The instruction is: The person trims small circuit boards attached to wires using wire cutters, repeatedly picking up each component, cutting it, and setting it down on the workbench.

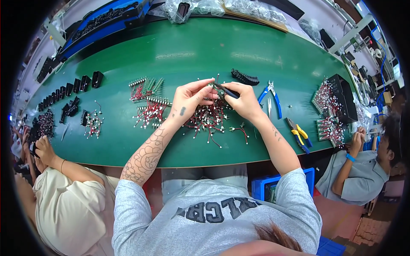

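Over the red-wired pile (209, 119) on the counter (188, 51), the left hand (193, 96) pinches a small, half-hidden part (212, 85); the right hand (245, 101) grips a dark-handled tool (231, 92). A blue bin (92, 39) holds black pieces (106, 19); a blue crate (257, 190), green boards (272, 193).

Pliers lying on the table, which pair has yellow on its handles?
The lower pair of pliers: its handles mix yellow and blue, while the upper pair has plain blue ones.
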The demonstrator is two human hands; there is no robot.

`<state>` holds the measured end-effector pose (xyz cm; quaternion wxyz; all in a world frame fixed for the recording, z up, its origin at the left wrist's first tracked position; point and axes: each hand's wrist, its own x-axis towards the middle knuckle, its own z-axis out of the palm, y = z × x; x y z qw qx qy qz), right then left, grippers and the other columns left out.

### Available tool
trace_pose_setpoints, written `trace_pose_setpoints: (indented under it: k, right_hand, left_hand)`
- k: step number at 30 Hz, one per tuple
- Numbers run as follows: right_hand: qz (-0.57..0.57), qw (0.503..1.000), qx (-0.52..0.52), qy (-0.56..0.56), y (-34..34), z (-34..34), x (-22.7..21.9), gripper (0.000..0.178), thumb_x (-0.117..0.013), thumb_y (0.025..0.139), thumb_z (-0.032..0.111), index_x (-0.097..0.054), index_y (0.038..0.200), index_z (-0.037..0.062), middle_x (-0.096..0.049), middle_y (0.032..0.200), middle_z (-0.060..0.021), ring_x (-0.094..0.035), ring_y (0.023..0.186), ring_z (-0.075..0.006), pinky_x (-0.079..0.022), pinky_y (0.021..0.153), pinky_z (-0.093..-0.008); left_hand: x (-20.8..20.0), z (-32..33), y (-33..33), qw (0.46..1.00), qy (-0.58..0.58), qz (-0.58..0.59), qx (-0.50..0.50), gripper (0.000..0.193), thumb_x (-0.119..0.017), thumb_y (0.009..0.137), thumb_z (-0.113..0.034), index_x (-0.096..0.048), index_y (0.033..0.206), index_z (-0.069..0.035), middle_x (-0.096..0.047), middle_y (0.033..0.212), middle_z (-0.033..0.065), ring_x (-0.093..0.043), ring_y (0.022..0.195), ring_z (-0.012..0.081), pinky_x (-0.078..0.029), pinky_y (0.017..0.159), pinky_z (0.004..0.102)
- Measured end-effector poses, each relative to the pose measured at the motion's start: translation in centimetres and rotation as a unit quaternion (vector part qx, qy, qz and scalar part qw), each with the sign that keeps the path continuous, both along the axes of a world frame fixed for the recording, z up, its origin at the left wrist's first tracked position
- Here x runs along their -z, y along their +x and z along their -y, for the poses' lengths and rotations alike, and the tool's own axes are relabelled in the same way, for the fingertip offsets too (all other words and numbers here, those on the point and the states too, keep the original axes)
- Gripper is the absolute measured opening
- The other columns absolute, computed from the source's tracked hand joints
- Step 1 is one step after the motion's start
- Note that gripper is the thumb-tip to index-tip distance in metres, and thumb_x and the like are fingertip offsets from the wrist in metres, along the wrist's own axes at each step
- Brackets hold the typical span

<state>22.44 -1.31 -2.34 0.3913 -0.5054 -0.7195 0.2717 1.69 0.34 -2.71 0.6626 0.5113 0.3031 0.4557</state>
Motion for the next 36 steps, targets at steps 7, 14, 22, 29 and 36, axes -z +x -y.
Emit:
trace_pose_setpoints:
  k: [7,14,22,29,36]
  right_hand:
    - [0.031,0.997,0.049,0.043,-1.6,1.1,-0.2,0.03,-0.062,0.076,0.005,-0.072,0.103,0.0011,-0.072,0.088,-0.0109,-0.062,0.068,-0.0274,-0.049,0.063,-0.0343]
    - [0.003,0.999,0.035,0.042,-1.7,0.9,0.1,0.034,-0.059,0.075,0.001,-0.071,0.107,-0.0013,-0.073,0.092,-0.0112,-0.062,0.069,-0.0218,-0.048,0.064,-0.0286]
    - [0.005,0.999,0.033,0.008,-1.8,0.9,-0.1,0.035,-0.058,0.075,-0.001,-0.071,0.107,-0.0013,-0.074,0.088,-0.0104,-0.061,0.067,-0.0187,-0.047,0.061,-0.0269]
    - [-0.007,1.0,0.023,-0.01,-3.2,1.6,-0.7,0.032,-0.061,0.074,0.005,-0.072,0.103,0.0001,-0.073,0.088,-0.0128,-0.063,0.068,-0.0262,-0.049,0.062,-0.0322]
    - [0.06,0.998,0.001,0.014,-0.5,0.2,0.2,0.039,-0.059,0.073,-0.001,-0.069,0.11,-0.0003,-0.07,0.096,-0.0104,-0.061,0.076,-0.0212,-0.049,0.073,-0.0289]
  left_hand:
    - [0.3,1.2,1.3,0.996,0.031,0.013,-0.077,0.031,-0.056,0.101,-0.01,-0.06,0.129,0.0,-0.07,0.094,0.0114,-0.069,0.087,0.0139,-0.06,0.076,0.0236]
    - [0.8,1.1,1.3,0.995,0.011,0.067,-0.075,0.03,-0.054,0.102,-0.012,-0.06,0.129,0.0,-0.069,0.091,0.0092,-0.067,0.08,0.0106,-0.059,0.078,0.0223]
    - [1.1,0.9,1.1,0.995,-0.01,0.065,-0.074,0.03,-0.054,0.102,-0.013,-0.06,0.128,0.001,-0.069,0.09,0.0084,-0.067,0.079,0.0097,-0.058,0.078,0.0209]
    - [1.5,0.3,0.5,0.991,-0.047,0.11,-0.055,0.029,-0.054,0.102,-0.014,-0.061,0.125,0.003,-0.067,0.091,0.0085,-0.065,0.08,0.0102,-0.057,0.078,0.0214]
    - [-0.4,0.2,-1.2,0.99,0.071,-0.066,-0.099,0.025,-0.062,0.096,-0.013,-0.067,0.117,0.0,-0.068,0.092,0.0083,-0.066,0.077,0.0134,-0.056,0.072,0.0227]
